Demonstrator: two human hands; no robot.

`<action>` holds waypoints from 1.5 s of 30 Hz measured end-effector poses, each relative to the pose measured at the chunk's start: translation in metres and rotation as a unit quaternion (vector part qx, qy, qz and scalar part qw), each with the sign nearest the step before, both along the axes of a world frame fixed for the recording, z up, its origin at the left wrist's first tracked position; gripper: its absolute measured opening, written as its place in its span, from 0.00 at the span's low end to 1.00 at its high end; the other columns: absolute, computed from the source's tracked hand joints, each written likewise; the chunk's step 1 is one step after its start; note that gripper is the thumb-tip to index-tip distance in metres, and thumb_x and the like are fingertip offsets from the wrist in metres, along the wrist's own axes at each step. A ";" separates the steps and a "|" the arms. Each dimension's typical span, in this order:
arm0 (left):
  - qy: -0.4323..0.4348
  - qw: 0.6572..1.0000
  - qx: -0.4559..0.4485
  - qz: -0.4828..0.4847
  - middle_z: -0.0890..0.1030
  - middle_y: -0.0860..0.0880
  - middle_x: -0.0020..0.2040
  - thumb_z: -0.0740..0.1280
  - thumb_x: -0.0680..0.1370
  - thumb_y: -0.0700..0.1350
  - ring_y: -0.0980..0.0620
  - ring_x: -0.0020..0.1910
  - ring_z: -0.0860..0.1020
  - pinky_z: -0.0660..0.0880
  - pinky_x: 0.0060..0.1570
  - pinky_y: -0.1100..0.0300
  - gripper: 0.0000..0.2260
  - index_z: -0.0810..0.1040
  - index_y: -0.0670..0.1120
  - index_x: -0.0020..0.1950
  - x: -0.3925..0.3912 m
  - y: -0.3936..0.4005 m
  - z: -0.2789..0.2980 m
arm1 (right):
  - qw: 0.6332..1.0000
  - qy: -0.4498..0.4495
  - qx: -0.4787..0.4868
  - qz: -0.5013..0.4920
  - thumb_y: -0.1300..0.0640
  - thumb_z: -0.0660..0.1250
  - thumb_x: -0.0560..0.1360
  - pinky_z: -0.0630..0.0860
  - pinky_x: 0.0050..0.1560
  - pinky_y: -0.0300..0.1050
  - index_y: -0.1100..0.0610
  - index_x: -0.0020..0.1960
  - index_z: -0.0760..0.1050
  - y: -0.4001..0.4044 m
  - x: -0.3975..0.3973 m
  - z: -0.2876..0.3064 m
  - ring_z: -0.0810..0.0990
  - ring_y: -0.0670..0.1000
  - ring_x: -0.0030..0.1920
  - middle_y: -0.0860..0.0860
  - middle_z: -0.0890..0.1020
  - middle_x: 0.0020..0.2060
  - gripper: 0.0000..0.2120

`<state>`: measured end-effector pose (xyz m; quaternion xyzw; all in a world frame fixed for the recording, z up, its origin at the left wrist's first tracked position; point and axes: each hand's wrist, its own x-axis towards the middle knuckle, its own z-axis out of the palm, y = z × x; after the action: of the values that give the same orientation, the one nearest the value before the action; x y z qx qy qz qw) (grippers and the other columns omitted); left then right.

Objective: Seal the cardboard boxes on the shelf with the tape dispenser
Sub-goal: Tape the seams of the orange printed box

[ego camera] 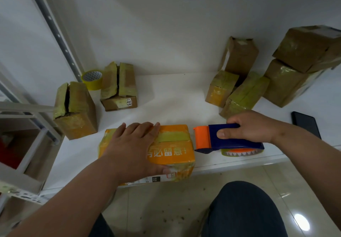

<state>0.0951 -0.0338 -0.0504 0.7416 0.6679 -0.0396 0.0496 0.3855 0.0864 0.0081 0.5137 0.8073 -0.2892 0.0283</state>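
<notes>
**Two hands tape an orange box at a shelf's front edge**

Nearest the viewer are a tiled floor and a knee in dark trousers (pixel 243 211). Above them runs the white shelf (pixel 175 105). At its front edge sits an orange box (pixel 173 153) with glossy printed sides and a yellowish tape strip across its top. The left hand (pixel 132 144) lies flat on it, fingers straight, pressing down. Just right of the box, the right hand (pixel 251 127) grips the blue and orange tape dispenser (pixel 227 140), fingers curled round its handle; its orange end almost touches the box. A dark phone (pixel 306 124) lies further right. Further back at left stand two split-topped brown boxes (pixel 75 111) and a yellow tape roll (pixel 92 79). At right, taped brown boxes (pixel 262 81) cluster and stack against the white wall.
</notes>
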 end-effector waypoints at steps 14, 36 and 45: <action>0.014 1.000 0.026 0.011 0.47 0.54 0.79 0.46 0.63 0.83 0.50 0.77 0.47 0.41 0.76 0.45 0.54 0.33 0.53 0.78 0.007 -0.008 -0.003 | 0.994 -0.041 -0.095 -0.035 0.30 0.66 0.66 0.75 0.38 0.42 0.57 0.47 0.79 0.006 -0.015 0.001 0.82 0.52 0.37 0.53 0.83 0.39 0.30; 0.003 0.999 0.033 0.006 0.48 0.54 0.79 0.46 0.62 0.83 0.49 0.77 0.48 0.42 0.76 0.44 0.54 0.35 0.53 0.78 0.005 -0.007 -0.004 | 0.943 0.031 -0.286 -0.165 0.42 0.74 0.60 0.74 0.44 0.44 0.59 0.45 0.82 0.019 -0.016 -0.013 0.80 0.51 0.35 0.54 0.84 0.36 0.23; -0.028 0.998 0.053 0.029 0.49 0.55 0.78 0.50 0.62 0.83 0.50 0.77 0.48 0.40 0.76 0.45 0.55 0.37 0.54 0.79 0.008 -0.012 -0.003 | 0.956 -0.059 -0.252 -0.141 0.38 0.78 0.57 0.79 0.51 0.48 0.57 0.52 0.80 0.009 -0.003 -0.039 0.83 0.54 0.43 0.54 0.85 0.43 0.31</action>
<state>0.1035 -0.0458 -0.0535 0.7239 0.6890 0.0178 0.0301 0.3830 0.0952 -0.0309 0.6147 0.6244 -0.4535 0.1632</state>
